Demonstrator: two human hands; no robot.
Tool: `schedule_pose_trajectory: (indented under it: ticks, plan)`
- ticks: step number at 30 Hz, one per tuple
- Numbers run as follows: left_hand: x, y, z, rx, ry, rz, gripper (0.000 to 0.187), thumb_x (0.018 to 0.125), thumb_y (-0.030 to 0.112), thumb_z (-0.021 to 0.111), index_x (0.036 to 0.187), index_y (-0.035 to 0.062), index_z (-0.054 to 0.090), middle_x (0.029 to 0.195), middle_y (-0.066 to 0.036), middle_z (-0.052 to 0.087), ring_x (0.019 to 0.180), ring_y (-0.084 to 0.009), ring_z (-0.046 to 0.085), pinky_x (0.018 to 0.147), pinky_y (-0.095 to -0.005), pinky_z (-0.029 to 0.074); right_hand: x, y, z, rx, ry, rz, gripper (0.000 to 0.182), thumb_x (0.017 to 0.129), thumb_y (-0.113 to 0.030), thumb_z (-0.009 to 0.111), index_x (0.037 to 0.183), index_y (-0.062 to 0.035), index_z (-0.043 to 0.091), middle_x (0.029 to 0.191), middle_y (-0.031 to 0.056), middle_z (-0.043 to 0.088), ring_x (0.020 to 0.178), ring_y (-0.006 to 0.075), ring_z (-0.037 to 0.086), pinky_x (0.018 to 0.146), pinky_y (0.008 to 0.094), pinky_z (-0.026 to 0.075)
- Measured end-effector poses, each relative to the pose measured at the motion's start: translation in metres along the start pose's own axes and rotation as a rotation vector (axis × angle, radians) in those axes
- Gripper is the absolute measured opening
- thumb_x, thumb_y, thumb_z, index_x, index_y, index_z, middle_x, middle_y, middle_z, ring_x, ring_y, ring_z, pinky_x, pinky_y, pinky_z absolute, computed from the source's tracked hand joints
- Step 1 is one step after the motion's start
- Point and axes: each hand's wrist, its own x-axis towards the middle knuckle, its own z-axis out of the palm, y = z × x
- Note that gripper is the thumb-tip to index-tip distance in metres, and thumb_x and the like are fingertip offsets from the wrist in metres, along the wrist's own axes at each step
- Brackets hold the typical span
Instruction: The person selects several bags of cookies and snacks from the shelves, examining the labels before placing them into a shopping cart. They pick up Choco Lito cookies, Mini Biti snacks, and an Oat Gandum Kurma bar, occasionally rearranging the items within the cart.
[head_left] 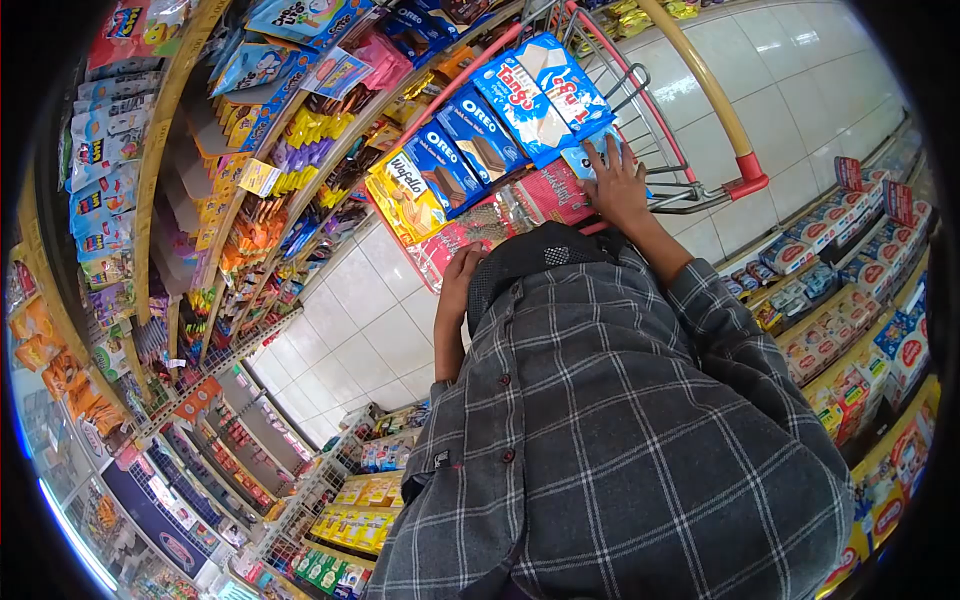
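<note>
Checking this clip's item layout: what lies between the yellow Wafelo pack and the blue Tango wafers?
Two blue Oreo packs, side by side, lie between the yellow Wafelo pack and the Tango wafers; the head view shows this.

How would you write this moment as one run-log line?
Right hand: on light-blue pack | left hand: near pink packaging | Oreo packs: in cart

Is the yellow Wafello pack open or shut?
Looks shut: the visible side of the yellow Wafello pack shows no tear. Its back is hidden.
</note>
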Motion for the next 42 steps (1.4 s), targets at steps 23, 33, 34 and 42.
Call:
schedule_pose_trajectory:
  ticks: [23,33,34,42]
  plan:
    - [-0.002,-0.006,0.003,-0.010,-0.023,0.008,0.047,0.099,0.038,0.050,0.123,-0.0011,0.061,0.107,-0.012,0.065,0.099,-0.0181,0.060,0.089,-0.0270,0.044,0.011,-0.008,-0.001,-0.069,-0.395,-0.018,0.081,0.088,-0.056,0.058,0.154,-0.0392,0.014,0.163,0.0118,-0.001,0.144,0.0530,0.005,0.100,0.0788,0.023]
    - [-0.015,-0.014,-0.012,0.248,-0.014,0.212,0.047,0.101,0.037,0.048,0.123,-0.0036,0.059,0.111,-0.013,0.065,0.105,-0.0194,0.059,0.095,-0.0277,0.042,-0.010,-0.009,-0.012,-0.059,-0.339,0.074,0.079,0.089,-0.050,0.060,0.154,-0.0356,0.017,0.162,0.0181,0.000,0.140,0.0563,0.017,0.104,0.0659,0.034]
    - [-0.015,-0.015,-0.013,0.238,-0.023,0.217,0.047,0.101,0.036,0.047,0.123,-0.0035,0.059,0.111,-0.013,0.065,0.105,-0.0193,0.059,0.095,-0.0278,0.041,-0.009,-0.005,-0.009,-0.031,-0.374,0.080,0.077,0.090,-0.047,0.060,0.154,-0.0344,0.020,0.161,0.0199,0.002,0.139,0.0562,0.021,0.104,0.0617,0.037]
    - [-0.007,-0.026,-0.018,-0.007,-0.039,0.017,0.041,0.101,0.033,0.048,0.122,-0.0001,0.061,0.109,-0.009,0.063,0.104,-0.0172,0.057,0.094,-0.0274,0.041,-0.005,0.007,0.011,0.037,-0.111,0.093,0.057,0.081,-0.019,0.067,0.135,-0.0203,0.049,0.136,0.0211,0.043,0.113,0.0453,0.054,0.092,0.0516,0.050]
